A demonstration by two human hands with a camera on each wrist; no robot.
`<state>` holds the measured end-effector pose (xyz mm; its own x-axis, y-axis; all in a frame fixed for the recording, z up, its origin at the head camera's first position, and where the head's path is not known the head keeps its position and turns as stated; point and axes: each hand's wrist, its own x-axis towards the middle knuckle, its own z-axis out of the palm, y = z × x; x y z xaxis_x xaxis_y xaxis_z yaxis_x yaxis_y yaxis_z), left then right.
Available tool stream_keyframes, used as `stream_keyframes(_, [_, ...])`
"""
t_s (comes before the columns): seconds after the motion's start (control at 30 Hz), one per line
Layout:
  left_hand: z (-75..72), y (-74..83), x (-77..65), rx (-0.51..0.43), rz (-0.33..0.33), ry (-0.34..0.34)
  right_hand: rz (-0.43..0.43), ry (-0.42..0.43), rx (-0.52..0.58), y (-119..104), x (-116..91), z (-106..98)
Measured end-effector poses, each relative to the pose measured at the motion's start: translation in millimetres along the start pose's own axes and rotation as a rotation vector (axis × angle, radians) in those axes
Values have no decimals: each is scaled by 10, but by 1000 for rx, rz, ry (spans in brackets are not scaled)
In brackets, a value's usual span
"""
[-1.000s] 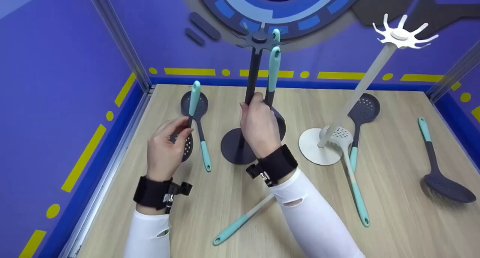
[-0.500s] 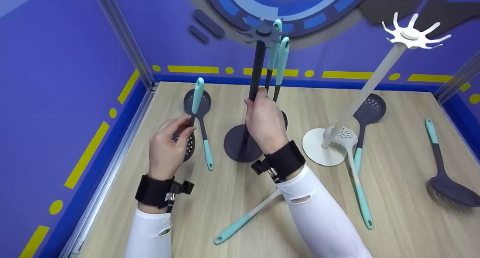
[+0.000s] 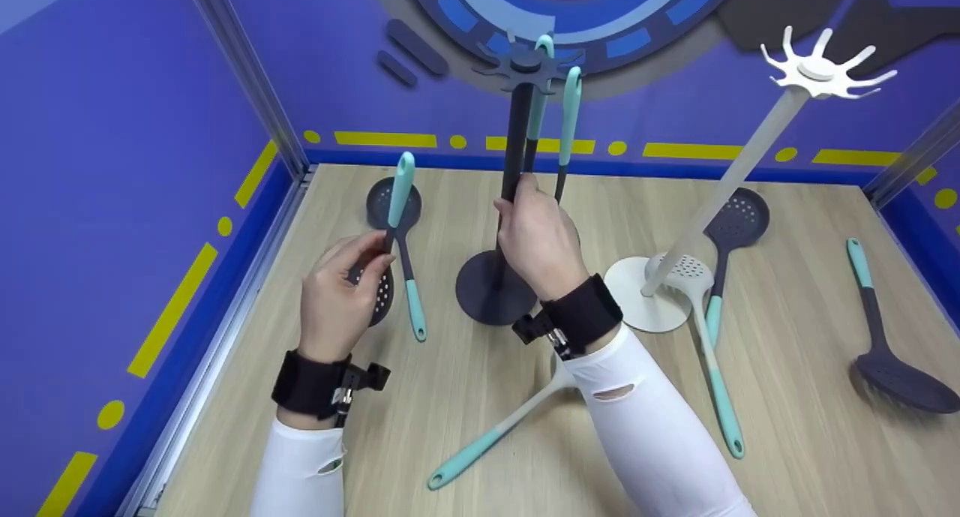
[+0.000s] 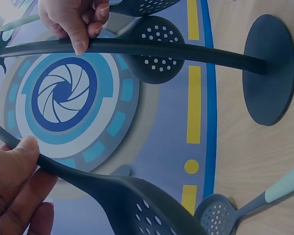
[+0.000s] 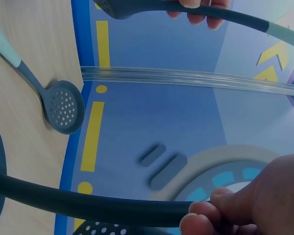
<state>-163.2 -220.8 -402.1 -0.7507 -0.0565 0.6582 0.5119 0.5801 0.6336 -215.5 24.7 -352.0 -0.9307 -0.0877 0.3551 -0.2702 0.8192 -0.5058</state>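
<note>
In the head view my left hand (image 3: pixel 334 303) pinches the dark neck of a skimmer (image 3: pixel 402 190), its mint handle pointing up and its perforated head hanging below the fingers. The left wrist view shows that skimmer's holed head (image 4: pixel 122 200) close up. My right hand (image 3: pixel 544 243) grips the pole of a dark utensil stand (image 3: pixel 519 127), which has a round base and a hooked top. Two mint-handled utensils hang from its hooks, one handle (image 3: pixel 538 115) just behind the pole and another handle (image 3: pixel 571 115) to its right. Perforated heads show on both in the left wrist view.
Another dark skimmer (image 3: pixel 415 307) lies at the back left. A white stand (image 3: pixel 757 142) rises on the right, with a white skimmer (image 3: pixel 724 404) and a dark one (image 3: pixel 742 220) around its base. A dark slotted spoon (image 3: pixel 904 382) lies far right, a white-necked utensil (image 3: pixel 469 457) in front.
The hanging utensils have swung round the dark pole, one handle shifting left behind it, the other right and back. The stand's base and my right hand moved slightly right. My left hand stays nearly still.
</note>
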Motion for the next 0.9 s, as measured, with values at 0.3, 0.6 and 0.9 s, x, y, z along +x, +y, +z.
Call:
stream_keyframes(0.3, [18, 8, -2, -12, 6, -10, 41, -38, 65, 27, -10, 26])
stream_keyframes(0.6, [28, 70, -17, -12, 4, -18, 56, 3, 88, 48, -48, 83])
stream_keyframes(0.9, [85, 172, -20, -53, 71, -11, 31, 65, 123, 59, -129, 129])
